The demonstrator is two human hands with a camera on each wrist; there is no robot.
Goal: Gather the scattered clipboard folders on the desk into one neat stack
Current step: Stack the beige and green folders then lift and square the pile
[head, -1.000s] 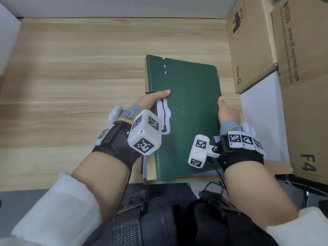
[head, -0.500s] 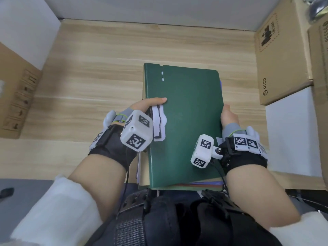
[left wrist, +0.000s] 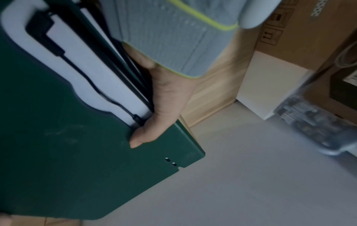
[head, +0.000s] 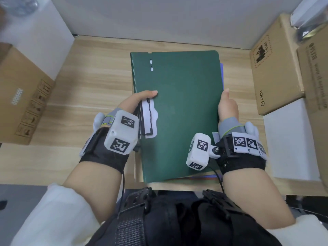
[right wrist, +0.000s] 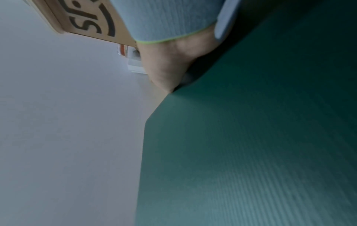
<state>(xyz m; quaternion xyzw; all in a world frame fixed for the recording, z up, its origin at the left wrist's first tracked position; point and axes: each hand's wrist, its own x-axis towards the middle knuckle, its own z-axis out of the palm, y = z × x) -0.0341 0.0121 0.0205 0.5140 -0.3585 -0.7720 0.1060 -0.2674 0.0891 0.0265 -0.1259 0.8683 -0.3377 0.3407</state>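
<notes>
A stack of clipboard folders, dark green one (head: pixel 179 110) on top, is held over the wooden desk (head: pixel 92 82) between both hands. My left hand (head: pixel 140 100) grips the stack's left edge, thumb on the green cover (left wrist: pixel 77 152) beside the white clip (head: pixel 149 119); its fingers are hidden underneath. My right hand (head: pixel 227 103) grips the right edge, thumb lying along the cover's edge (right wrist: pixel 251 137). Purple and tan folder edges (head: pixel 205 177) peek out below the green one.
Cardboard boxes (head: pixel 273 68) stand at the right with a white box (head: pixel 291 142) in front of them. Another cardboard box (head: pixel 21 96) and a white box (head: pixel 35 38) sit at the left. A grey wall (head: pixel 159 18) backs the desk.
The stack has tilted up and risen with both hands still gripping its sides; the view has swung left, bringing the left boxes into sight.
</notes>
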